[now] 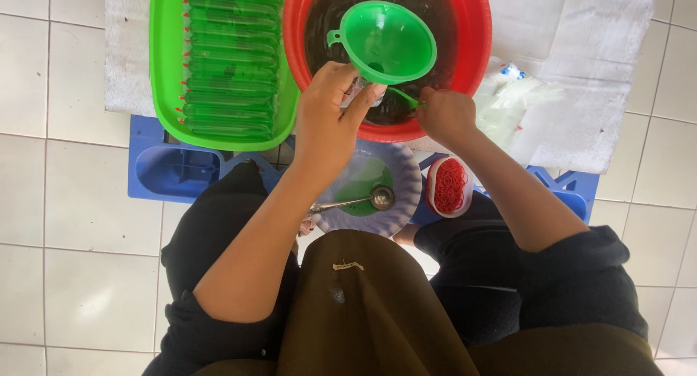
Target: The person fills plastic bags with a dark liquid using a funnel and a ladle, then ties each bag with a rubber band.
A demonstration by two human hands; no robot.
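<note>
your left hand (327, 118) is closed around the neck of a green funnel (388, 42), thumb and fingers pinching it together with the mouth of a small clear plastic bag (367, 93); how much of the bag hangs below the grip you cannot tell. the funnel sits upright, wide end up, over the near part of a red basin (475, 49). your right hand (444, 115) is clenched on a thin green handle (403, 97) that runs toward the funnel's spout; its working end is hidden, so what kind of tool it is cannot be told.

the red basin holds a dark liquid. just left of it, a bright green tray (163, 71) carries a tight row of long green filled packets (232, 64), stacked side by side. below your hands, a pale blue plate (406, 169) holds a little green liquid, and a metal spoon (359, 200) lies across it, bowl to the right. just right of the plate, a small white tub (432, 191) is full of red rubber bands (450, 185). a heap of empty clear bags (515, 104) lies to the right of the basin.

basin and tray rest on a white cloth (581, 93) over a low blue plastic stand (174, 169). the floor is white tile (65, 223). you sit close, with dark sleeves and a brown garment in your lap.
</note>
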